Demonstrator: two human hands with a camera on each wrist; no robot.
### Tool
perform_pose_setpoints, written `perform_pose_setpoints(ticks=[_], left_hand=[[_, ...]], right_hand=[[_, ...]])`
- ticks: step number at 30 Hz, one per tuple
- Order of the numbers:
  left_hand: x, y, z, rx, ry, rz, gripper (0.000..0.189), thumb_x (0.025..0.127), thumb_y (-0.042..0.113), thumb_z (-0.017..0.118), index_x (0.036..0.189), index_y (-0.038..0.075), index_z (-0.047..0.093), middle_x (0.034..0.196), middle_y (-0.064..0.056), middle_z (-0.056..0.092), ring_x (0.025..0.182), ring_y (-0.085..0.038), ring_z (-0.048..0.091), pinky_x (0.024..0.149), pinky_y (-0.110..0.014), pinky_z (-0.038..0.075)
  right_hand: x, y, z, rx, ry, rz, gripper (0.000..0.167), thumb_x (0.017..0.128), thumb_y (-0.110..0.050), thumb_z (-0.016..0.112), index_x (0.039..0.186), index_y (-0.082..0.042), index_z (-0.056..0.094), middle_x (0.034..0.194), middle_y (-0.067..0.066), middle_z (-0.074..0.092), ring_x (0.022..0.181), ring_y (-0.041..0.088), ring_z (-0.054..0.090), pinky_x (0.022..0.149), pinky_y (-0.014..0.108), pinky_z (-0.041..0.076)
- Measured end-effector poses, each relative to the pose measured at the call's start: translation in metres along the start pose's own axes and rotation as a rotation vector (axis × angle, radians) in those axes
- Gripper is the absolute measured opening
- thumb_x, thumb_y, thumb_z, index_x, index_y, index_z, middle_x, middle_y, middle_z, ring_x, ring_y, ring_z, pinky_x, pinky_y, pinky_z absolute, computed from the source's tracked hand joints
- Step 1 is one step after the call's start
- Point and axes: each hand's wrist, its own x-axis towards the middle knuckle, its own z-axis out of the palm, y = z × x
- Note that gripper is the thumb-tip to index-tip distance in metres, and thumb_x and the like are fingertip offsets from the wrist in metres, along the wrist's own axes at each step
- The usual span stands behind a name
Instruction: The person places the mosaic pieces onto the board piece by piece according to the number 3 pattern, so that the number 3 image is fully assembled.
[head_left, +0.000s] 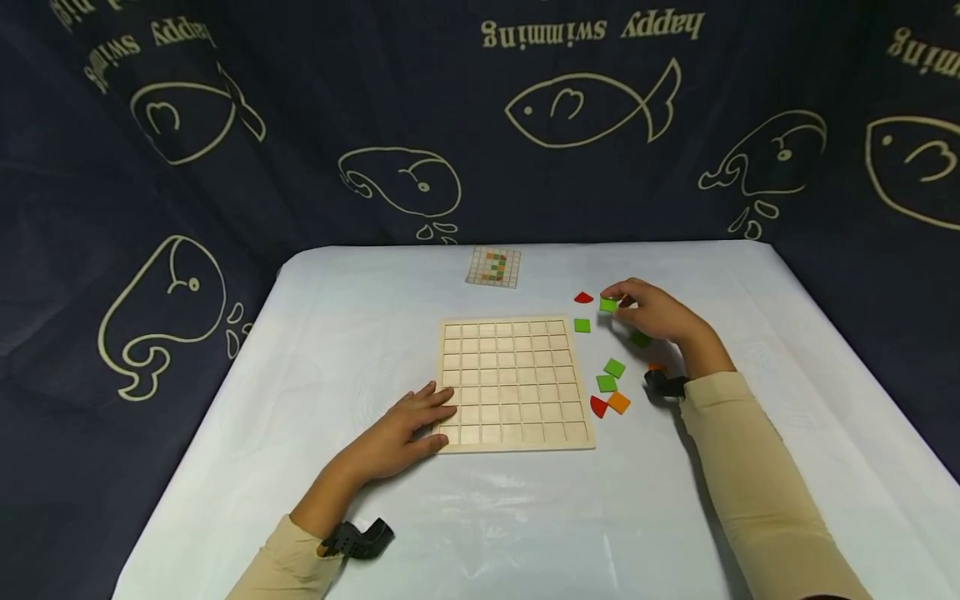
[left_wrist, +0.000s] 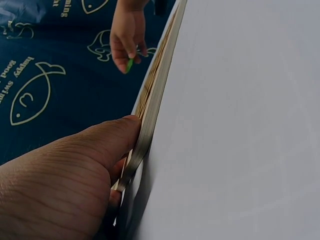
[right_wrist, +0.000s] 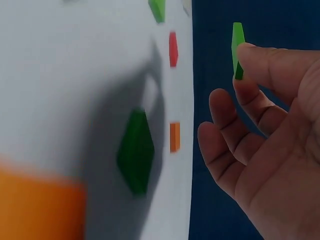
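Note:
My right hand (head_left: 654, 312) pinches a green square tile (head_left: 608, 306) between thumb and fingers, lifted off the table. The right wrist view shows this green tile (right_wrist: 238, 50) nearly edge-on, with the other fingers (right_wrist: 222, 135) loosely bent below it. A wooden grid board (head_left: 516, 383) lies flat in the middle, its squares bare. Over the board's left edge rests my left hand (head_left: 405, 427), fingers spread and mostly straight. In the left wrist view, the thumb (left_wrist: 117, 137) touches the board's edge (left_wrist: 155, 95).
Right of the board lie several loose pieces, among them a green tile (head_left: 582, 326), a red quarter-round piece (head_left: 583, 297) and an orange tile (head_left: 618, 402). A small pattern card (head_left: 493, 267) lies behind the board. Dark printed cloth (head_left: 420, 83) hangs beyond the white table (head_left: 337, 333).

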Motion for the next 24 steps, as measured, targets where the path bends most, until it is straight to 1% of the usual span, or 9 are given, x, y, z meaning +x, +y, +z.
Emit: perform_pose_setpoints(ticks=[2,6,10,13,18,24], left_hand=[[0.000,0.000,0.000,-0.001,-0.004,-0.001,0.051,0.099,0.027,0.065,0.142,0.003,0.054,0.155,-0.010,0.039,0.148,-0.035,0.020,0.117,-0.059,0.014],[0.000,0.001,-0.001,-0.007,-0.010,-0.007,0.051,0.098,0.027,0.065,0.142,0.003,0.054,0.156,-0.010,0.038,0.148,-0.034,0.019,0.117,-0.058,0.014],[0.000,0.001,0.000,0.003,-0.009,-0.013,0.051,0.098,0.028,0.065,0.142,0.003,0.054,0.156,-0.009,0.038,0.148,-0.034,0.020,0.117,-0.059,0.014],[-0.001,0.001,0.000,0.008,-0.009,-0.014,0.051,0.098,0.028,0.065,0.142,0.004,0.055,0.156,-0.009,0.038,0.148,-0.034,0.020,0.117,-0.059,0.015],[0.000,0.000,0.000,0.009,-0.006,-0.005,0.051,0.099,0.029,0.064,0.142,0.004,0.054,0.156,-0.009,0.038,0.148,-0.034,0.020,0.116,-0.060,0.015],[0.001,-0.001,0.000,0.007,-0.013,-0.007,0.051,0.099,0.030,0.063,0.142,0.003,0.054,0.156,-0.009,0.038,0.148,-0.034,0.020,0.116,-0.059,0.015]], right_hand=[[0.004,-0.004,0.004,-0.007,-0.007,0.005,0.036,0.098,-0.004,0.053,0.134,-0.004,0.057,0.132,0.017,0.051,0.114,0.034,0.047,0.091,0.047,0.044],[0.011,-0.011,0.012,-0.015,-0.025,-0.013,0.037,0.098,-0.003,0.054,0.134,-0.006,0.058,0.130,0.016,0.052,0.114,0.034,0.048,0.089,0.046,0.045],[0.016,-0.018,0.018,0.000,-0.031,-0.077,0.034,0.098,-0.001,0.054,0.132,-0.003,0.059,0.129,0.016,0.053,0.114,0.034,0.049,0.094,0.049,0.043],[0.021,-0.024,0.026,0.017,-0.041,-0.099,0.032,0.099,-0.002,0.054,0.131,-0.002,0.058,0.130,0.016,0.053,0.114,0.033,0.049,0.097,0.049,0.041],[0.028,-0.036,0.036,0.064,-0.067,-0.110,0.033,0.099,-0.003,0.054,0.132,-0.003,0.057,0.131,0.015,0.052,0.111,0.030,0.048,0.093,0.046,0.043],[0.032,-0.044,0.046,0.062,-0.104,-0.152,0.034,0.100,-0.003,0.054,0.133,-0.003,0.057,0.130,0.014,0.052,0.111,0.030,0.050,0.089,0.046,0.045]])
